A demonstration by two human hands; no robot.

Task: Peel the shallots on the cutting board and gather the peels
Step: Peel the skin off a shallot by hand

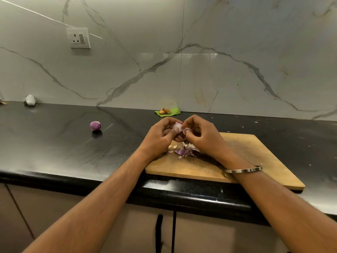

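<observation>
Shallot [177,127], pale and mostly stripped, sat between your two hands above the far left corner of the cutting board [255,157]. Your left hand [162,134] curled around it, thumb pressed along its near side. Your right hand [198,133] met it from the other side, fingertips pinching a pale flap of skin at the shallot's edge. Just below your hands, a loose heap of peels [184,150], purple and white, lay on the board, touching the wood and partly shaded by your right wrist. A metal bangle [243,169] circled that forearm.

Well to the left, a second shallot [95,125], still purple in its skin, rested alone on the black counter [54,143]. Behind your hands, against the wall, a green leaf [171,114] carried some brownish pieces I could not identify. A pale grey lump [29,100] lay at the far left by the wall. The backsplash [218,70] was veined marble, with a white socket [80,38] set into it. Cabinet doors [200,234] showed beneath the counter edge.
</observation>
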